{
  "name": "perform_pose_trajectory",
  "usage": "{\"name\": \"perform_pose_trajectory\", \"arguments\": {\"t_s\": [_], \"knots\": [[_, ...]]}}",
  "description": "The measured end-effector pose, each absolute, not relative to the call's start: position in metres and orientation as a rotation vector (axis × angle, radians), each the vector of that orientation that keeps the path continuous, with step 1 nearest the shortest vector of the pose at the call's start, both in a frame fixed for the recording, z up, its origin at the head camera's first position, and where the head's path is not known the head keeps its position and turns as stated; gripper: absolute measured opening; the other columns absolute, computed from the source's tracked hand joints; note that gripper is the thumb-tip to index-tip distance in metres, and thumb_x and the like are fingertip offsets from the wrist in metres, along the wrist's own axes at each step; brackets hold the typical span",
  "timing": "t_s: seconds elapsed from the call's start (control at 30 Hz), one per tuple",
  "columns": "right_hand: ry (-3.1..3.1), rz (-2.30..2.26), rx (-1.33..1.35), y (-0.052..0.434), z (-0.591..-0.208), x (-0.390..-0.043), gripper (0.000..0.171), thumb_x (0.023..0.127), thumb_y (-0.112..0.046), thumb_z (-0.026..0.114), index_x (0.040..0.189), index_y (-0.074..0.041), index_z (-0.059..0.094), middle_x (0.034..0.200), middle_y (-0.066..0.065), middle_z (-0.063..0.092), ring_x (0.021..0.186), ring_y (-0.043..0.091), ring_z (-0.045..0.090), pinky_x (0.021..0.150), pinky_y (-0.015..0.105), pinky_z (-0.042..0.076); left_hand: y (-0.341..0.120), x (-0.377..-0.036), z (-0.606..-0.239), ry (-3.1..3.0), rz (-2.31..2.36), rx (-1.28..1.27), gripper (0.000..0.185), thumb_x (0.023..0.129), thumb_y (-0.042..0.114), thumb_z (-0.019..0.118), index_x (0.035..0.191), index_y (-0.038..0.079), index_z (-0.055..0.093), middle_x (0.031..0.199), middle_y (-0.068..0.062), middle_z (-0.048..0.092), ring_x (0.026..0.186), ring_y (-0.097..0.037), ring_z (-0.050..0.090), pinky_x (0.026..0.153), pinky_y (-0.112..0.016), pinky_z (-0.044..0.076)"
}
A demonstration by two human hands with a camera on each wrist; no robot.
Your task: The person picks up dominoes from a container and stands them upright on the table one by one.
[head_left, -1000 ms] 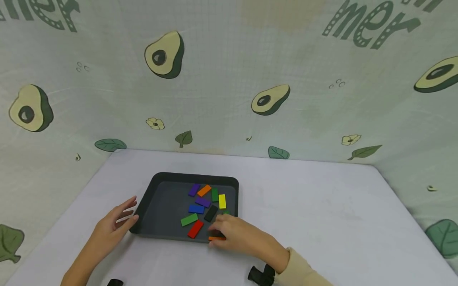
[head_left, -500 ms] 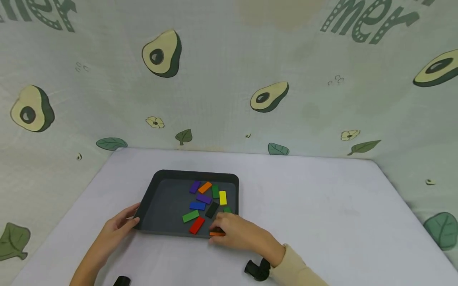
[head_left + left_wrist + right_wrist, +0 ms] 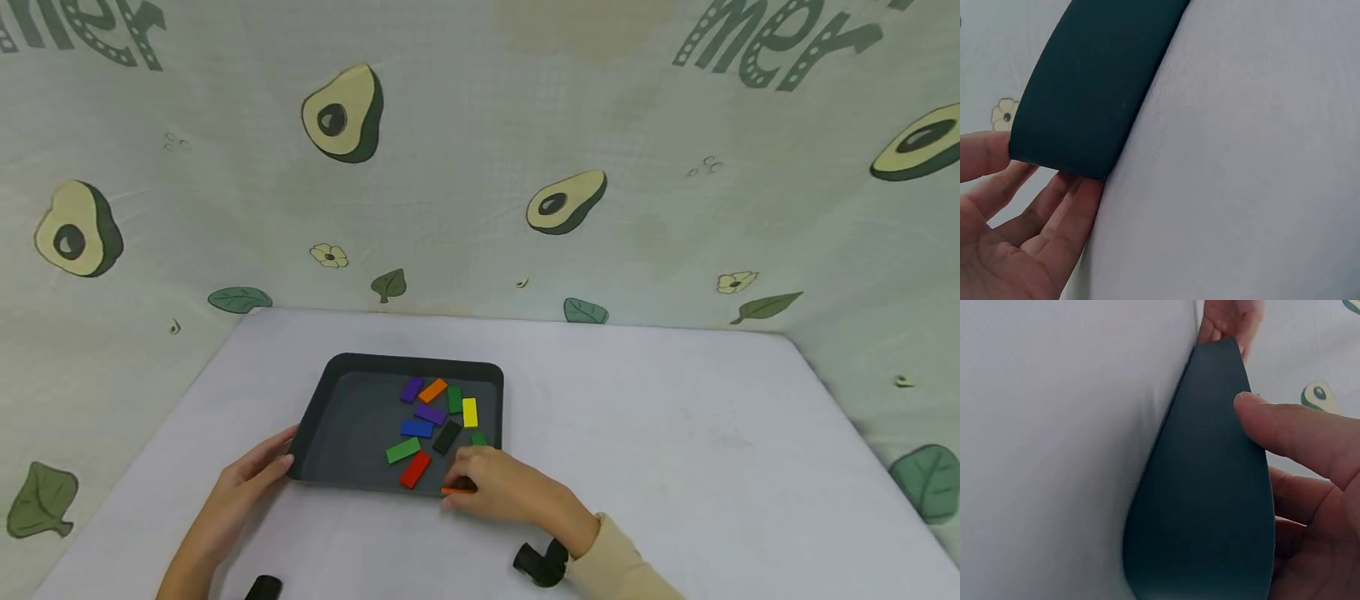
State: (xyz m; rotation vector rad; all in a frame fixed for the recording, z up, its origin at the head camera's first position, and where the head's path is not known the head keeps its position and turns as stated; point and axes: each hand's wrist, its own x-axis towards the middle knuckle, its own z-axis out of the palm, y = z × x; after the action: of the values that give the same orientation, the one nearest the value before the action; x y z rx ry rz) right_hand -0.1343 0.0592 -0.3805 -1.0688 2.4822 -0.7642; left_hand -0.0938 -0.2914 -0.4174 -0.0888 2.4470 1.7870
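Tray (image 3: 341,417), dark grey, on white table (image 3: 675,433), left of centre | left hand (image 3: 243,483): fingers lightly bent, gripping tray's near-left corner | contents: green block (image 3: 402,451), red block (image 3: 415,470), blue, purple, yellow pieces, loose | orange block (image 3: 456,491) at near rim | right hand (image 3: 498,492): fingers curled over near-right rim, pinching orange block.

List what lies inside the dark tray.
The dark tray holds flat coloured blocks: two purple, two orange, blue, yellow, red, black and several green. The right hand covers the near right corner, hiding whatever lies beneath.
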Motion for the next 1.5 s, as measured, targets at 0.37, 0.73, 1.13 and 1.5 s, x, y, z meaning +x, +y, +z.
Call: {"name": "perform_pose_trajectory", "arguments": {"t_s": [0.37, 0.73, 1.13, 1.5], "knots": [[2.439, -0.781, -1.092, 0.06, -0.3819, -0.1373, 0.02, 0.089, -0.029, 0.064, 0.1, -0.013, 0.069, 0.088, -0.01, 0.06, 0.075, 0.0, 0.048, 0.067, 0.011, 0.043, -0.2975, -0.1013, -0.4229, 2.161, 2.018, -0.215, 0.051, 0.096, 0.019, 0.053, 0.142, 0.006, 0.036, 0.116, 0.031, 0.052, 0.106, 0.016, 0.049, 0.083, -0.008, 0.045], [2.422, -0.825, -1.113, 0.0606, -0.3844, -0.1364, 0.021, 0.094, -0.031, 0.055, 0.102, -0.017, 0.068, 0.093, -0.012, 0.065, 0.083, -0.003, 0.053, 0.076, 0.013, 0.047, -0.2964, -0.1015, -0.424, 2.122, 2.069, -0.234, 0.046, 0.095, 0.018, 0.054, 0.14, 0.011, 0.043, 0.114, 0.03, 0.054, 0.105, 0.014, 0.051, 0.082, -0.01, 0.046], [2.392, -0.86, -1.102, 0.0591, -0.3812, -0.1378, 0.014, 0.094, -0.023, 0.057, 0.101, -0.016, 0.067, 0.092, -0.012, 0.064, 0.079, -0.004, 0.051, 0.075, 0.012, 0.046, -0.2992, -0.1001, -0.4266, 2.132, 2.083, -0.145, 0.045, 0.097, 0.016, 0.051, 0.14, 0.008, 0.042, 0.117, 0.03, 0.053, 0.107, 0.016, 0.049, 0.083, -0.008, 0.045], [2.404, -0.962, -1.105, 0.0605, -0.3819, -0.138, 0.006, 0.09, -0.019, 0.062, 0.095, -0.018, 0.066, 0.091, -0.012, 0.063, 0.087, 0.0, 0.05, 0.079, 0.016, 0.044, -0.2985, -0.099, -0.4278, 2.117, 2.084, -0.181, 0.049, 0.095, 0.018, 0.054, 0.14, 0.005, 0.041, 0.117, 0.03, 0.054, 0.107, 0.017, 0.049, 0.083, -0.008, 0.046]]}}
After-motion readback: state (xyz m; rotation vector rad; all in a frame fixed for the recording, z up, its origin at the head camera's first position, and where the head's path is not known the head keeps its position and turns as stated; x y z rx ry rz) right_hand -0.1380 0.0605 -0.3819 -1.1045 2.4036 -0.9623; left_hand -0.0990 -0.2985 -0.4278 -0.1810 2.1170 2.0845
